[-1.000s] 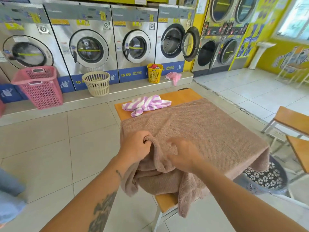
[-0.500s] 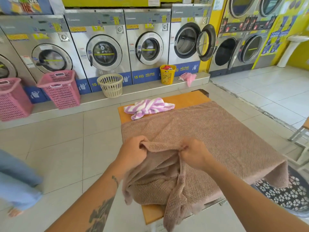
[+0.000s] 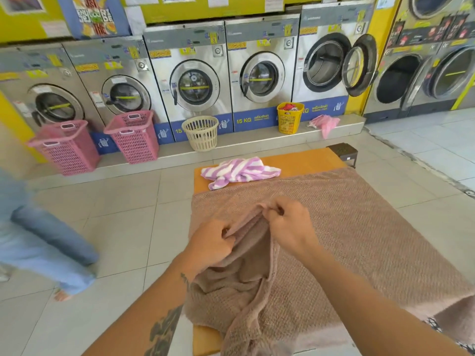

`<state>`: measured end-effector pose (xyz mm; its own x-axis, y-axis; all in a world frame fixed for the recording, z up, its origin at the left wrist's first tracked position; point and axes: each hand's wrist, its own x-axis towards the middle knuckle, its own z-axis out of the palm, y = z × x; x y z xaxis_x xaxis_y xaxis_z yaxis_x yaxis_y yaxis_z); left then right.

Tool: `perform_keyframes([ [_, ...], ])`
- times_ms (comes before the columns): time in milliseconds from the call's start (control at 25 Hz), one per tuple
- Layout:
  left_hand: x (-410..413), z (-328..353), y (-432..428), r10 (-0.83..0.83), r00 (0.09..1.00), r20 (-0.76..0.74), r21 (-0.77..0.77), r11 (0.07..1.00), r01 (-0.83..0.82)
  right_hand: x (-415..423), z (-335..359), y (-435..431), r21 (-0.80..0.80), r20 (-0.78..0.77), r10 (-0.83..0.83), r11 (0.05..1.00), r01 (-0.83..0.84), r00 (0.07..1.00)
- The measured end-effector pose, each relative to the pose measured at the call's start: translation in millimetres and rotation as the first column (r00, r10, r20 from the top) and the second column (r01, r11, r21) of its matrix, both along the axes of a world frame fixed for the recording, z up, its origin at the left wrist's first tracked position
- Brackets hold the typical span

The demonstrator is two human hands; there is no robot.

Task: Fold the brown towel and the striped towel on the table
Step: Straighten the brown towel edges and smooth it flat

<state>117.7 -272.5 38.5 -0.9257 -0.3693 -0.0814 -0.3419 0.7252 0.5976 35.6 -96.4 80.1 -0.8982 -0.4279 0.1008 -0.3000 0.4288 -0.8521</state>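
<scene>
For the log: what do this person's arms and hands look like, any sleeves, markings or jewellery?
Both forearms are bare, no sleeve in view. The left forearm carries a large dark tattoo and a smaller tattoo near the wrist. The right forearm shows no marking. The left hand and right hand show no glove, ring or watch.

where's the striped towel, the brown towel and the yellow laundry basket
striped towel (image 3: 240, 172): head view, on a purple stripe at the middle of the bunched cloth
brown towel (image 3: 359, 227): head view, on the flat spread part right of the hands
yellow laundry basket (image 3: 289, 123): head view, on its mesh front wall
</scene>
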Motion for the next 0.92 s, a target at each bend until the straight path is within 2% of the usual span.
perform_keyframes([
  [80, 3, -21, -3, 0.078, 0.997, 0.020, 0.041, 0.996, -0.079, -18, 3, 9, -0.061, 0.081, -0.088, 0.994, 0.093, 0.993],
  [160, 1, -35, -13, 0.151, 0.988, 0.023, 0.063, 0.986, -0.153, -39, -4, 26, 0.012, 0.133, -0.194, 0.981, 0.195, 0.972],
  [240, -10, -34, -21, 0.157, 0.988, -0.006, 0.096, 0.983, -0.155, -52, -12, 43, 0.294, 0.145, -0.210, 0.942, 0.160, 0.967],
  [320, -27, -25, -26, 0.059, 0.997, -0.059, 0.103, 0.993, -0.052, -51, -20, 42, 0.614, 0.127, -0.111, 0.789, 0.010, 0.986],
  [360, -39, -18, -28, -0.015, 0.996, -0.087, 0.089, 0.996, 0.023, -48, -24, 32, 0.673, 0.114, -0.027, 0.737, -0.057, 0.993],
  [480, -71, 0, -33, -0.218, 0.970, -0.112, -0.017, 0.976, 0.217, -31, -30, -22, 0.576, 0.024, 0.165, 0.804, -0.149, 0.986],
  [520, -78, 3, -37, -0.260, 0.959, -0.110, -0.052, 0.965, 0.256, -26, -30, -40, 0.544, -0.061, 0.181, 0.830, -0.119, 0.982],
  [600, -88, 4, -54, -0.310, 0.941, -0.133, -0.073, 0.950, 0.302, -31, -30, -64, 0.497, -0.174, 0.110, 0.868, -0.009, 0.979],
  [720, -88, -19, -90, -0.292, 0.947, -0.133, -0.048, 0.957, 0.288, -46, -14, -77, 0.403, -0.207, 0.015, 0.912, 0.071, 0.978],
  [840, -72, -67, -132, -0.209, 0.978, 0.007, -0.032, 0.977, 0.209, -64, 3, -75, 0.320, -0.253, -0.091, 0.932, 0.172, 0.963],
  [920, -59, -91, -164, -0.099, 0.992, 0.083, -0.054, 0.993, 0.103, -74, 8, -68, 0.336, -0.297, -0.191, 0.896, 0.290, 0.935],
])
